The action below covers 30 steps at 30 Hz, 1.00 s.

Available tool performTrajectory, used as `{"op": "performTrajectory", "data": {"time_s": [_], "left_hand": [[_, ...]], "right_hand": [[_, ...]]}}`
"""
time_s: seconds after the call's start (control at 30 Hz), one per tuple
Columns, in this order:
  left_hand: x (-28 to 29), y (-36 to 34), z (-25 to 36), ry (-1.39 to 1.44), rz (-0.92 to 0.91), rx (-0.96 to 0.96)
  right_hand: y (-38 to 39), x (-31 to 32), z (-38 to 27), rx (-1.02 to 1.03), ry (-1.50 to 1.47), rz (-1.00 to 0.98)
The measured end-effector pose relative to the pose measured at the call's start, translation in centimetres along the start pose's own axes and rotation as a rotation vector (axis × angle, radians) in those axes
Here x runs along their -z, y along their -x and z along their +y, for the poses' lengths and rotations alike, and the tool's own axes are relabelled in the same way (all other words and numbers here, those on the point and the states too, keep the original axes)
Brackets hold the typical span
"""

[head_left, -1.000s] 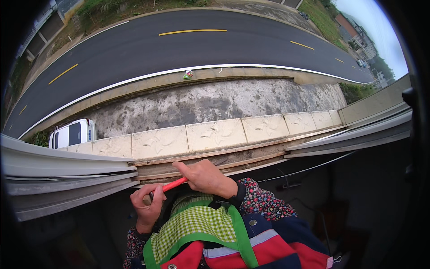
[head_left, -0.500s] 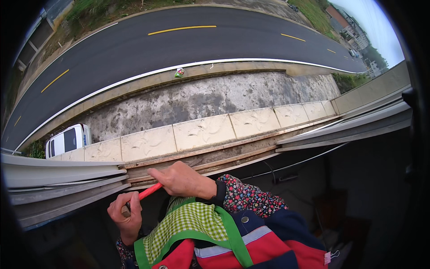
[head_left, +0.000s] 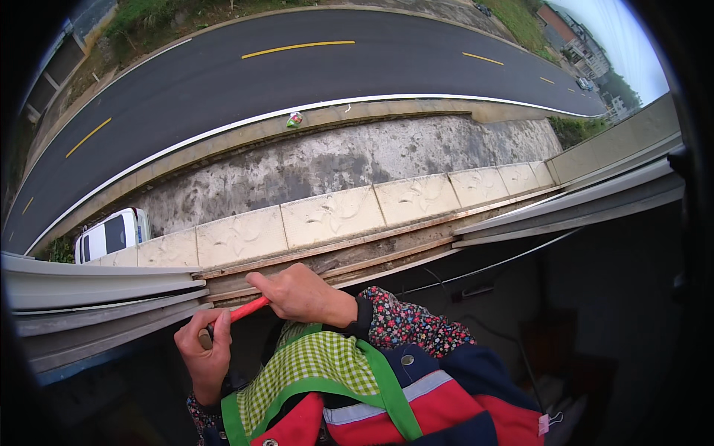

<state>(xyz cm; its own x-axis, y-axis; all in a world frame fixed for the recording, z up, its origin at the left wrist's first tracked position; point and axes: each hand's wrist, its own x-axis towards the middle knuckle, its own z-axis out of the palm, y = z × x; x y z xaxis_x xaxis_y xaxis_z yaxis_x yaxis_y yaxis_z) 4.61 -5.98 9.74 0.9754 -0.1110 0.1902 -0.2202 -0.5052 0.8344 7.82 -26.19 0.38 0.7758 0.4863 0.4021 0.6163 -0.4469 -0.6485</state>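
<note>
A slim red handle-like tool point(head_left: 249, 308) slants between my two hands, just on the inner side of the window frame. My right hand point(head_left: 303, 295) is closed round its upper end, thumb pointing left over the dirty window track point(head_left: 387, 255). At the lower end, my left hand point(head_left: 204, 348) is closed with its fingers bent round a darker part of the tool. The fingers cover both ends, so the tool's exact kind cannot be made out.
White sliding window sashes point(head_left: 104, 286) stand at the left, more sashes point(head_left: 580, 204) at the right. Beyond the track runs a cream tiled ledge point(head_left: 327, 215). Far below lie a concrete strip point(head_left: 297, 167), a white car point(head_left: 111, 236) and a road point(head_left: 297, 74). A cable point(head_left: 491, 273) hangs inside.
The view has shifted slightly. Both hands keep their hold on the red tool, and its slant has barely changed.
</note>
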Motion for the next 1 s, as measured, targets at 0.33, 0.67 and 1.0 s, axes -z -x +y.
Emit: {"op": "performTrajectory", "data": {"time_s": [0.33,0.67,1.0], "left_hand": [[-2.4,-2.5,1.4,0.017,-0.245,0.038],[-3.2,-2.2,4.2,-0.058,-0.131,-0.259],[-6.8,-1.2,0.2,0.058,-0.353,-0.051]], "right_hand": [[2.4,3.1,1.4,-0.137,0.059,-0.005],[2.3,3.9,1.0,-0.107,-0.098,0.067],[5.8,5.7,4.5,-0.148,0.283,-0.034]]}}
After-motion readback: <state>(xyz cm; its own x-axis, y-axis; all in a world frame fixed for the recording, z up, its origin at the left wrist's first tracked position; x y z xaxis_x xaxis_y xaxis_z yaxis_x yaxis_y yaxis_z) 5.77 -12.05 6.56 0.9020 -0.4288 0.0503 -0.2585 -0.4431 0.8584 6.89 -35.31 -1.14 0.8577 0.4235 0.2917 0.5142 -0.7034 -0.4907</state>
